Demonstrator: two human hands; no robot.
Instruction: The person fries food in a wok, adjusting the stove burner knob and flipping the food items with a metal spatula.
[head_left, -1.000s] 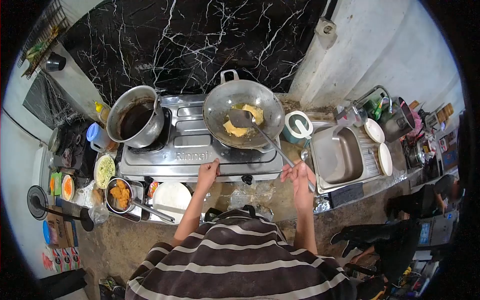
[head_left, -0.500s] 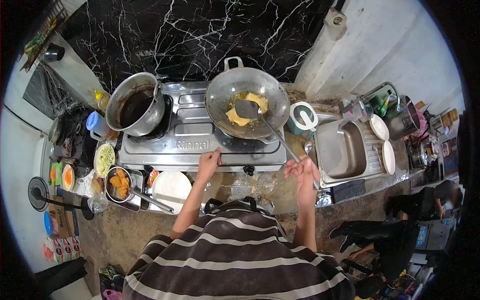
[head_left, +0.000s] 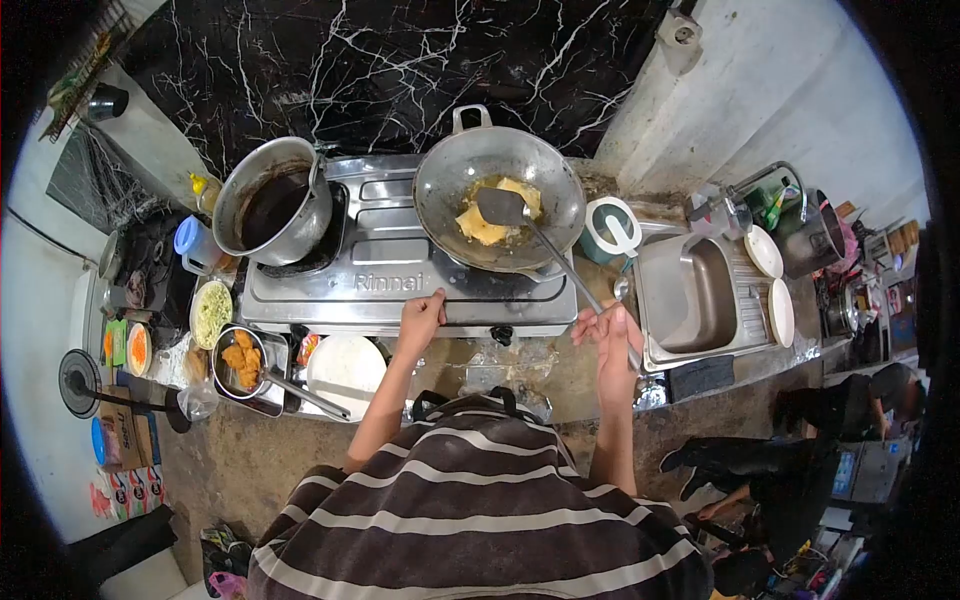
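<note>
A wide metal wok (head_left: pixel 445 215) stands on the right burner of the steel stove (head_left: pixel 375 250). Yellow pieces of food (head_left: pixel 484 230) lie in oil at its bottom. My right hand (head_left: pixel 607 345), in front of the stove's right end, holds the handle of a long spatula (head_left: pixel 500 206), whose dark blade rests over the food. My left hand (head_left: pixel 423 316) is closed at the stove's front edge, below the wok; whether anything is in its fingers cannot be made out.
A pot of dark liquid (head_left: pixel 272 205) sits on the left burner. Below it are a strainer with fried food (head_left: pixel 241 360) and a white plate (head_left: pixel 345 372). A sink (head_left: pixel 708 295) lies right, beside a green-white container (head_left: pixel 611 231). Other people (head_left: pixel 790 470) are at the far right.
The view has shifted, so the stove and wok appear higher in the frame. My right hand still holds the spatula over the food, and my left hand stays closed at the stove's edge.
</note>
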